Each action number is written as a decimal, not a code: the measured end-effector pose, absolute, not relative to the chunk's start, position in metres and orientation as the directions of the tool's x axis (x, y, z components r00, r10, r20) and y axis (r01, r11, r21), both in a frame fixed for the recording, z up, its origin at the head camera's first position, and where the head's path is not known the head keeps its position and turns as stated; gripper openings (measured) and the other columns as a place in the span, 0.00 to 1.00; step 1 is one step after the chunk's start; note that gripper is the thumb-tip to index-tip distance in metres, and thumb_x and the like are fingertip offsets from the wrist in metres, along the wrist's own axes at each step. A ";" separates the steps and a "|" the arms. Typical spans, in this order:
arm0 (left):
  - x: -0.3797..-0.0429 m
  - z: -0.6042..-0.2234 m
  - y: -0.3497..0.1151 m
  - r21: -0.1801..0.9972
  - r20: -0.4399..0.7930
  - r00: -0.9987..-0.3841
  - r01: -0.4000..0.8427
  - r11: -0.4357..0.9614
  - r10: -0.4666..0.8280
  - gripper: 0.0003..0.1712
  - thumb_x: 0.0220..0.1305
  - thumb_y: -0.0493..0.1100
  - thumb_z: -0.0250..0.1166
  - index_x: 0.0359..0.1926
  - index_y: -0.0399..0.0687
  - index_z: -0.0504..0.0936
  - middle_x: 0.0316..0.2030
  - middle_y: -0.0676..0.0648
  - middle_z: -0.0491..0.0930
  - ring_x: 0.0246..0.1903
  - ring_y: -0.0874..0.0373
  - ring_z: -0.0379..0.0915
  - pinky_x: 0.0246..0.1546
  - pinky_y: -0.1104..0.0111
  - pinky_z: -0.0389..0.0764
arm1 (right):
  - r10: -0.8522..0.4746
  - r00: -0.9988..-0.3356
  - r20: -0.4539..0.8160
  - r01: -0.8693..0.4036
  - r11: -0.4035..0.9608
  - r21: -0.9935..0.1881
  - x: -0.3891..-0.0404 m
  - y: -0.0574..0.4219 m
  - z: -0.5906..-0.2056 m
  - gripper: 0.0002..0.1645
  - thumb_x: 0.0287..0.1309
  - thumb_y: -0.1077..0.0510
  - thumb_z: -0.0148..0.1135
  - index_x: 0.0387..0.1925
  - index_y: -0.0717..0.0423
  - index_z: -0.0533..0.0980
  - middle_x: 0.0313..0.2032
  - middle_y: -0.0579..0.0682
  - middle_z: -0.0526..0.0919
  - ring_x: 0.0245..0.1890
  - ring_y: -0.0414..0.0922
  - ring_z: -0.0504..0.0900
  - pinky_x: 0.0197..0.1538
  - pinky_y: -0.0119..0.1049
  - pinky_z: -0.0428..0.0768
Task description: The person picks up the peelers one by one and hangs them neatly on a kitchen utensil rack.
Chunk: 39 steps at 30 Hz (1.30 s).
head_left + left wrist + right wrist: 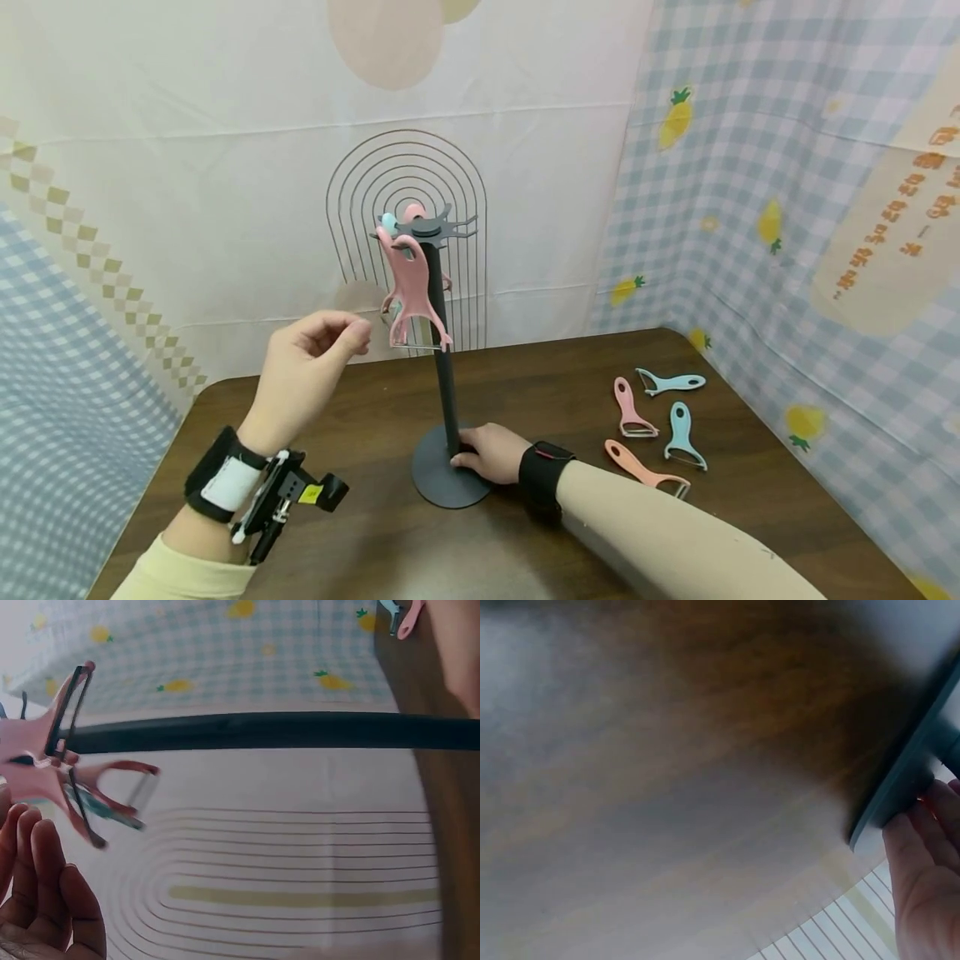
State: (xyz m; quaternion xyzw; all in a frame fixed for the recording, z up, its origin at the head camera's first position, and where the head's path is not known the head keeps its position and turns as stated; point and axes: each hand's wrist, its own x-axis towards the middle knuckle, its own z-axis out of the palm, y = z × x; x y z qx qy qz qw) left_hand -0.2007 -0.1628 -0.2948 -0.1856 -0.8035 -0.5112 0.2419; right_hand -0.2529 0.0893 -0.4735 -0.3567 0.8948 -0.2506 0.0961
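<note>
A dark grey stand (442, 375) with a round base and hooked top stands upright on the table. Pink peelers (411, 287) hang from the hooks on its left side, and a light blue peeler (388, 222) is mostly hidden among them. My left hand (311, 358) is raised just left of them, holding nothing. In the left wrist view the fingers of that hand (52, 892) lie beside the hanging peelers (37, 742). Low on the stand, my right hand (495, 452) grips the pole just above the base; the right wrist view shows its fingertips at the base (904, 765).
To the right on the brown table (360, 450) lie a pink peeler (630, 408), an orange peeler (645, 468) and two light blue peelers (678, 382), (681, 433) spread apart. Patterned cloth (247, 167) hangs behind and at the sides.
</note>
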 end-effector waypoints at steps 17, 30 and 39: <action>-0.198 -0.437 -0.129 0.878 0.096 -0.968 0.192 0.438 0.232 0.32 0.63 0.55 0.65 0.62 0.45 0.70 0.52 0.39 0.75 0.39 0.56 0.77 0.37 0.64 0.79 | -0.391 -0.919 0.050 -0.389 0.881 -0.267 -0.274 0.200 -0.455 0.29 0.65 0.49 0.60 0.62 0.61 0.70 0.51 0.60 0.80 0.48 0.56 0.81 0.49 0.52 0.77; -0.213 -0.459 -0.094 0.837 0.009 -0.922 0.218 0.502 0.386 0.28 0.70 0.49 0.60 0.62 0.35 0.69 0.51 0.37 0.76 0.36 0.50 0.79 0.34 0.59 0.79 | -0.135 -0.985 -0.107 -0.127 0.988 -0.083 -0.284 0.255 -0.441 0.13 0.66 0.56 0.59 0.34 0.63 0.80 0.35 0.57 0.78 0.33 0.55 0.79 0.39 0.50 0.79; -0.230 -0.473 -0.082 0.912 -0.139 -0.895 0.051 0.408 0.423 0.12 0.73 0.41 0.55 0.44 0.33 0.75 0.27 0.43 0.79 0.28 0.55 0.80 0.32 0.64 0.82 | -0.175 -0.976 -0.126 -0.169 0.984 -0.054 -0.295 0.259 -0.454 0.07 0.63 0.67 0.57 0.36 0.67 0.79 0.42 0.65 0.80 0.41 0.60 0.79 0.42 0.49 0.78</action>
